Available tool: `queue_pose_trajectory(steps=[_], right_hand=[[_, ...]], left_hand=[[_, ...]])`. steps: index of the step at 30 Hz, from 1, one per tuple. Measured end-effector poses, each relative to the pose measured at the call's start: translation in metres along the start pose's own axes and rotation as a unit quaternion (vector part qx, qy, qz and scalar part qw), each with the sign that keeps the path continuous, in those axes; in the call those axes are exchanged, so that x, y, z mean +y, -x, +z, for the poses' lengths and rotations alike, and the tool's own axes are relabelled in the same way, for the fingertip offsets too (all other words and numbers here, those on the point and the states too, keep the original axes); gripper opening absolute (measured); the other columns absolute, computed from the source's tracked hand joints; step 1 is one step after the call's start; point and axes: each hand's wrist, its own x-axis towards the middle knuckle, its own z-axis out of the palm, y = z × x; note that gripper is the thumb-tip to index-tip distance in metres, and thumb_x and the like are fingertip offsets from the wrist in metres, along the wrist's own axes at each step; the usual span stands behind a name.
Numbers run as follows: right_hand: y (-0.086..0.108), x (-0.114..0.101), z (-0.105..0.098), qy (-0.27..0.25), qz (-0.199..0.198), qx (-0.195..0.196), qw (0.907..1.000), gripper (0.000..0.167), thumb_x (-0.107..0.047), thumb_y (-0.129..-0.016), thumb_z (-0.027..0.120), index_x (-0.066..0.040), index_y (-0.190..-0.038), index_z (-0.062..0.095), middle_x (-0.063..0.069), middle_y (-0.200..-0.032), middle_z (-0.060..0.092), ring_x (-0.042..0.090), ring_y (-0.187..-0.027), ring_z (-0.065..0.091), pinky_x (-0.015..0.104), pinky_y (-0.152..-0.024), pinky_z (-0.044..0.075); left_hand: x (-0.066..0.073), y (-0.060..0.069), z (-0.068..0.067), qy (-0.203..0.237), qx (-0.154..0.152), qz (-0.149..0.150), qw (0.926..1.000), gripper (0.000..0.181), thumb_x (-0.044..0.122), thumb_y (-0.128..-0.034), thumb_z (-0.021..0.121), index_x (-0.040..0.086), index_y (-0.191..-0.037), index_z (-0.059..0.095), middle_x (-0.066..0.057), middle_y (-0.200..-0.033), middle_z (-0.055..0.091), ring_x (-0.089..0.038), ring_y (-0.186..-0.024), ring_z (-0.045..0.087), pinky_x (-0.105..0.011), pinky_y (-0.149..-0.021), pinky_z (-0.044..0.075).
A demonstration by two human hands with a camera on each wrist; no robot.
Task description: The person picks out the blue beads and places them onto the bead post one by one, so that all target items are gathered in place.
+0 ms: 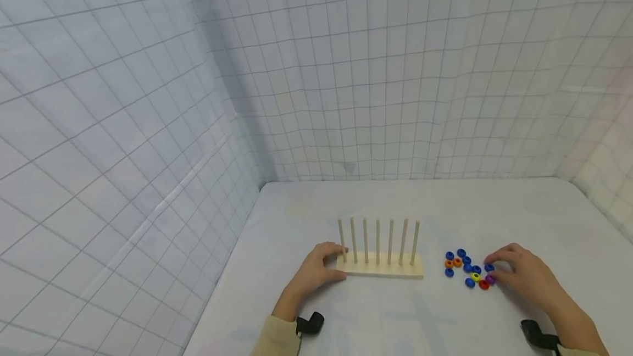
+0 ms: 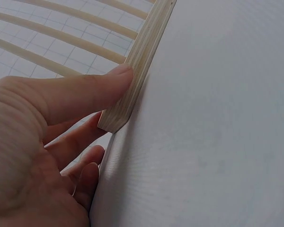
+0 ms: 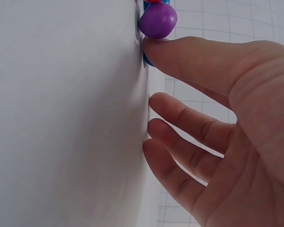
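Observation:
A pale wooden peg stand [image 1: 381, 272] with a row of several upright pegs is on the white table. My left hand [image 1: 318, 269] grips the left end of its base, thumb on the front edge and fingers behind; the left wrist view shows the thumb [image 2: 116, 80] on the plywood edge. To the right, my right hand [image 1: 526, 276] has thumb and index finger around a blue bead [image 1: 489, 267] at table level. In the right wrist view the thumb partly hides this bead [image 3: 147, 60], and the index fingertip is hidden. A purple bead [image 3: 158, 21] sits beside the thumb.
Left of the right hand lie loose beads: several blue ones [image 1: 470, 283], orange ones [image 1: 449, 263], a yellow one [image 1: 475, 277] and a red one [image 1: 484, 284]. Grid-patterned white curtains [image 1: 366, 70] enclose the table [image 1: 386, 323] at the back and sides.

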Motion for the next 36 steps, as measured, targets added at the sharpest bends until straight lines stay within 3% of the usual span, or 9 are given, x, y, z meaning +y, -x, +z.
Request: queue_pose_trajectory(steps=[10, 17, 24, 36], right_hand=[[-0.005, -0.009, -0.001, -0.004, 0.023, -0.007, 0.9997, 0.018, -0.015, -0.081, 0.083, -0.012, -0.097, 0.076, 0.016, -0.106, 0.064, 0.047, -0.101, 0.059, 0.066, -0.083, 0.048], [-0.004, -0.014, 0.000, 0.000, 0.054, -0.023, 0.9982, 0.027, -0.022, -0.082, 0.083, -0.008, -0.102, 0.074, 0.022, -0.111, 0.066, 0.050, -0.107, 0.057, 0.068, -0.087, 0.046], [-0.005, -0.017, -0.003, -0.009, 0.074, -0.026, 0.9969, 0.032, -0.025, -0.084, 0.083, -0.007, -0.108, 0.073, 0.021, -0.113, 0.069, 0.048, -0.106, 0.059, 0.067, -0.086, 0.047], [-0.008, -0.025, -0.019, 0.000, 0.074, -0.019, 0.9971, 0.032, -0.021, -0.085, 0.081, -0.006, -0.113, 0.074, 0.024, -0.115, 0.068, 0.052, -0.110, 0.055, 0.071, -0.087, 0.044]], left_hand=[[-0.002, 0.000, -0.007, -0.017, -0.002, -0.009, 0.9998, 0.058, 0.027, -0.0742, 0.091, 0.026, -0.128, 0.069, -0.001, -0.140, 0.054, -0.027, -0.136, 0.043, -0.052, -0.114, 0.031], [-0.011, 0.004, -0.003, -0.002, -0.001, -0.012, 0.9999, 0.058, 0.030, -0.0728, 0.091, 0.027, -0.126, 0.071, -0.003, -0.143, 0.053, -0.028, -0.138, 0.041, -0.054, -0.115, 0.028], [-0.007, 0.007, -0.003, 0.003, 0.003, -0.016, 0.9999, 0.057, 0.029, -0.0739, 0.091, 0.026, -0.127, 0.070, -0.006, -0.145, 0.051, -0.031, -0.139, 0.039, -0.056, -0.115, 0.027], [-0.007, 0.001, -0.001, -0.008, 0.002, -0.013, 0.9999, 0.058, 0.030, -0.0732, 0.091, 0.026, -0.127, 0.070, -0.004, -0.145, 0.051, -0.030, -0.139, 0.040, -0.053, -0.115, 0.029]])
